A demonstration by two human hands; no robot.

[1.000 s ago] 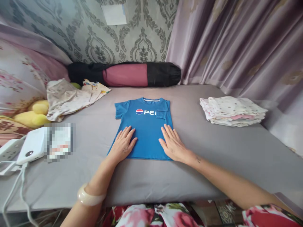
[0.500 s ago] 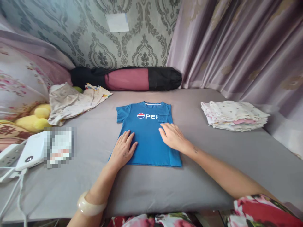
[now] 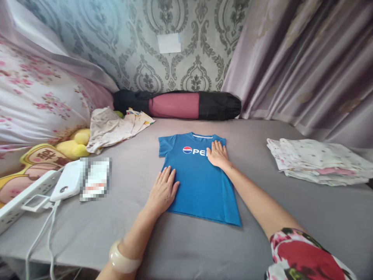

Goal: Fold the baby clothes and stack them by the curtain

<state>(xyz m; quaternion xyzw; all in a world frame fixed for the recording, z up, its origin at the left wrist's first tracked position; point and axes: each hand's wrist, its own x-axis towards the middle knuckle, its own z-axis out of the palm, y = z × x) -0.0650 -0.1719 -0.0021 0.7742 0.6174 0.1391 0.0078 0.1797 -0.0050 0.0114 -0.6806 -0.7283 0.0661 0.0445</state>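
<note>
On the gray sheet, in front of you, the blue T-shirt lies flat, front side up, collar pointing away from you and hem toward you. On its chest, read the round red, white and blue emblem, a Pepsi-type mark, and beside it the white letters "PE"; your right hand covers the rest of the word. The yellow cushion at far left carries dark characters, too small to read with certainty. The label of the white packet is pixelated and unreadable.

Left hand: flat and spread, palm down, thumb apart from the fingers, in contact with the shirt's left side; it grips nothing. Right hand: flat and extended, palm down, resting on the upper right chest, fingertips near the shoulder; whether it pinches any cloth cannot be told. Along the shirt's right side, a lengthwise crease runs down to the hem. The white power bank sits beside the packet; the folded cloths are stacked well apart, at right.
</note>
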